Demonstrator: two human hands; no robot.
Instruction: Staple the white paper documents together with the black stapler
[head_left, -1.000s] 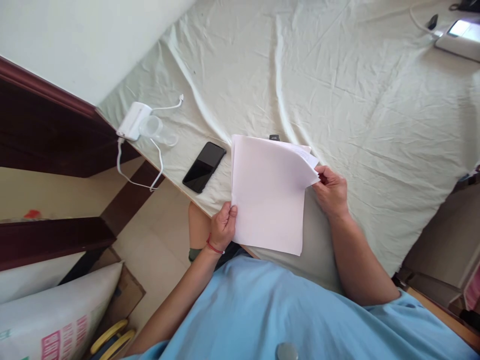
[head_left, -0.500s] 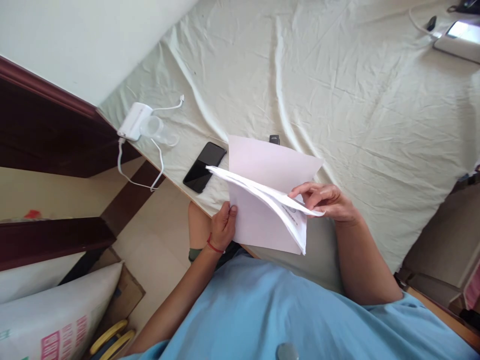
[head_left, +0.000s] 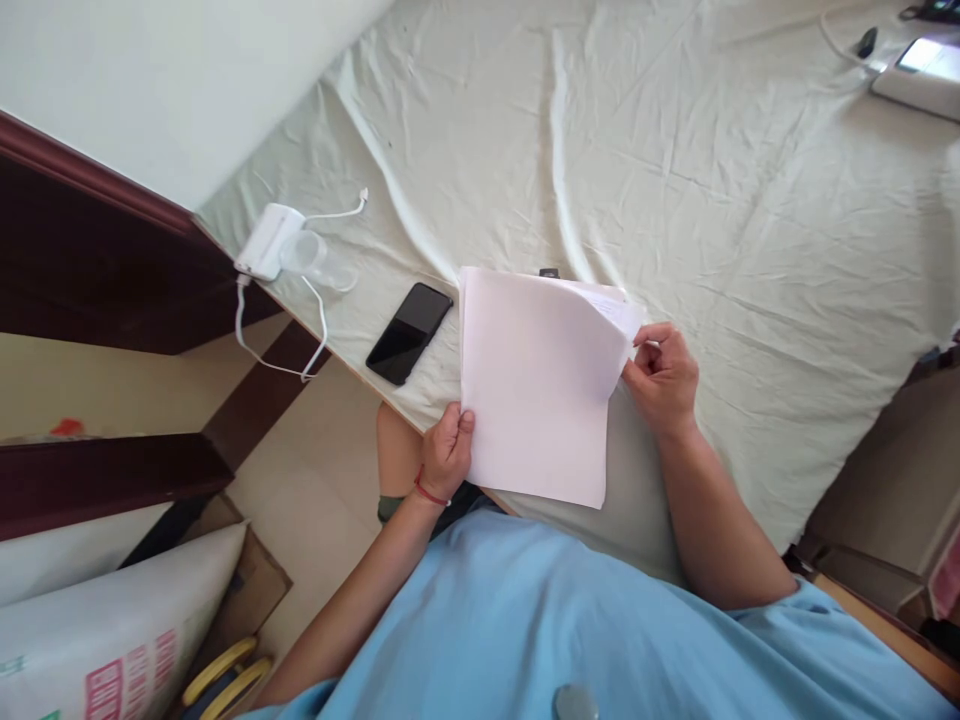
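A stack of white paper sheets [head_left: 536, 390] lies at the near edge of the cloth-covered table, its top sheet blank. My left hand [head_left: 448, 450], with a red string at the wrist, grips the stack's left edge, thumb on top. At the stack's upper right, my right hand [head_left: 666, 375] pinches the corner of the paper between thumb and fingers. That corner is bent up, and faint print shows on a sheet beneath it. Just left of the paper lies a black smartphone [head_left: 409, 333]. A small black object [head_left: 549, 273] peeks out behind the stack's far edge.
A white power adapter [head_left: 270, 242] with white cables and a clear plastic cup-like piece [head_left: 319, 260] sit near the table's left edge. At the far right is a white device with a lit screen [head_left: 926, 75]. A printed white sack [head_left: 127, 630] stands on the floor, lower left.
The sheets that were lifted and folded up across the stack now lie flat over it. My right hand has moved up to the upper right corner. My left hand has stayed put.
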